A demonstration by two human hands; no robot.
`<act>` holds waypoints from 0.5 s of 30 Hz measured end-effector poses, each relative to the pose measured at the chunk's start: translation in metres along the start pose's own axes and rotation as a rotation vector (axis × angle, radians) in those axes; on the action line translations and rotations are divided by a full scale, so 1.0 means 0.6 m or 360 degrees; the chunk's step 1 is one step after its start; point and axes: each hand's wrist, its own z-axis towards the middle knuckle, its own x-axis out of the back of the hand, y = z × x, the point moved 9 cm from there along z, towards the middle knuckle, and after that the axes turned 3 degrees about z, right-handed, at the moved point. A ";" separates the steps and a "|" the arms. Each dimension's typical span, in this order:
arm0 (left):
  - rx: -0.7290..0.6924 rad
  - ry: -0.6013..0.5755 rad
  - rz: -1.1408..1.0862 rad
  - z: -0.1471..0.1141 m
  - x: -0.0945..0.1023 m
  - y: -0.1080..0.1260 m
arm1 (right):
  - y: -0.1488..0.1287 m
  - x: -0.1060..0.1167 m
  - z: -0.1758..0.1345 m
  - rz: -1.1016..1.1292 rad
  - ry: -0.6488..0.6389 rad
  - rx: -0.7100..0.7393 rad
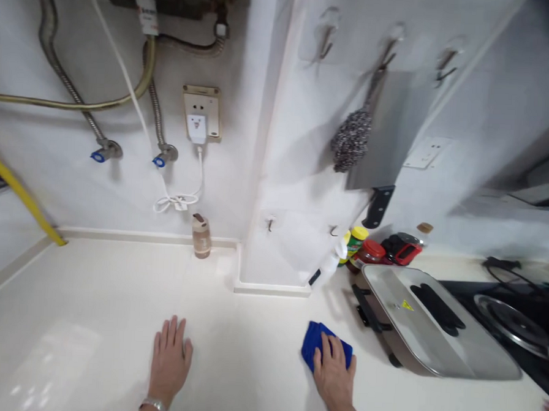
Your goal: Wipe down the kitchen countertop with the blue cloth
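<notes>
My right hand [334, 373] presses flat on a folded blue cloth [314, 342] that lies on the white countertop [89, 318]. Part of the cloth shows beyond my fingers. My left hand [169, 359] rests palm down on the bare counter to the left, fingers together, holding nothing. A metal bracelet is on that wrist.
A lidded steel electric pan [429, 327] sits just right of the cloth, beside a black stove burner [508, 316]. Jars and bottles [362, 247] cluster at the wall. A small brown bottle [202, 235] stands at the back. A cleaver [388, 144] and scrubber [351, 139] hang above.
</notes>
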 end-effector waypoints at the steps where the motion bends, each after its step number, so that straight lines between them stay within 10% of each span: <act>1: 0.0001 -0.0009 -0.0005 0.000 0.000 0.000 | -0.005 -0.005 0.017 -0.0009 0.0033 -0.0086; 5: -0.0009 -0.0040 0.0014 -0.002 0.001 0.001 | -0.077 -0.023 0.071 -0.0001 0.0070 -0.0250; 15: -0.0045 -0.0033 0.0098 -0.005 -0.007 0.001 | -0.372 -0.074 0.083 -0.0077 -0.0320 0.0174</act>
